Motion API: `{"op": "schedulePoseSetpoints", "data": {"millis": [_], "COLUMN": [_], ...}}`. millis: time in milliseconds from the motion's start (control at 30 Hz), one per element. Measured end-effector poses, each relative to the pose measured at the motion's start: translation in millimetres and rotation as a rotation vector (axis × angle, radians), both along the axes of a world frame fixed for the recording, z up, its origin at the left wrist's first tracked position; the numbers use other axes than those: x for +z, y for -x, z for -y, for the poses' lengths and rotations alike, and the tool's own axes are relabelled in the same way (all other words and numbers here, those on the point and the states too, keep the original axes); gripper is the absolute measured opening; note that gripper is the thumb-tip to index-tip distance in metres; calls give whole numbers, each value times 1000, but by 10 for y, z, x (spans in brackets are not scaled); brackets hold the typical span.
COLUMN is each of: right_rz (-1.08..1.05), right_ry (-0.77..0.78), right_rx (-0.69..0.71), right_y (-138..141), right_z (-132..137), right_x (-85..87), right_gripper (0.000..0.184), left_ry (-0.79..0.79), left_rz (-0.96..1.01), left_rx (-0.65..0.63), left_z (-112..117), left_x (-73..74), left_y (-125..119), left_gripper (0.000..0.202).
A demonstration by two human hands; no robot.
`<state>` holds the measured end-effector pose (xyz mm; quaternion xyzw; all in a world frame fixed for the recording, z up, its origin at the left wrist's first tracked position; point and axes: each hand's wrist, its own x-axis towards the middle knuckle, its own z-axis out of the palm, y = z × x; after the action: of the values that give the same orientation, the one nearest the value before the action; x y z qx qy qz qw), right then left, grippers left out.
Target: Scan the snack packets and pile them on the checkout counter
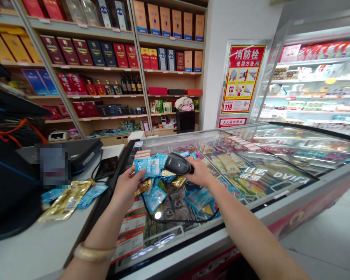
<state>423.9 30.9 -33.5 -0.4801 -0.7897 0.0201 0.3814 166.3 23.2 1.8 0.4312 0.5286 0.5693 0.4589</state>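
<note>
Between the fingers of my left hand (130, 182) is a blue snack packet (148, 168), its printed label side facing up. My right hand (200, 174) grips a black barcode scanner (177, 163) by its handle, with the head pointing left toward that packet. Beneath both hands, a loose pile of blue packets (155, 198) and gold packets (179, 181) lies on the freezer's glass lid (175, 233). From the scanner side, a black cable (186, 221) loops across the glass.
On the white counter (32, 249) at left lie gold packets (68, 200) and blue packets (93, 194), near a phone (107, 167) and a dark checkout machine (84, 153). Shelves of boxed bottles (107, 52) stand behind. A lit refrigerated case (317, 81) is at right.
</note>
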Motion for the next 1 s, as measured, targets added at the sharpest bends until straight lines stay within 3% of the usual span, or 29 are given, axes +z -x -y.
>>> {"op": "schedulePoseSetpoints", "data": {"millis": [300, 533, 800, 1000], "right_rz": [30, 56, 77, 105], "right_ry": [9, 30, 79, 68], "right_rx": [76, 96, 102, 67], "right_y": [32, 58, 59, 61], "right_z": [35, 72, 96, 83], "right_x": [10, 45, 89, 70], "right_gripper": [23, 19, 28, 25], "left_ry": [-109, -187, -185, -190], "left_rz": [24, -3, -67, -89], "left_rx": [52, 108, 142, 152], "left_z": [-68, -105, -59, -73], "left_x": [-229, -273, -253, -269], "left_y": [-95, -29, -44, -27], "left_gripper": [50, 48, 50, 51]}}
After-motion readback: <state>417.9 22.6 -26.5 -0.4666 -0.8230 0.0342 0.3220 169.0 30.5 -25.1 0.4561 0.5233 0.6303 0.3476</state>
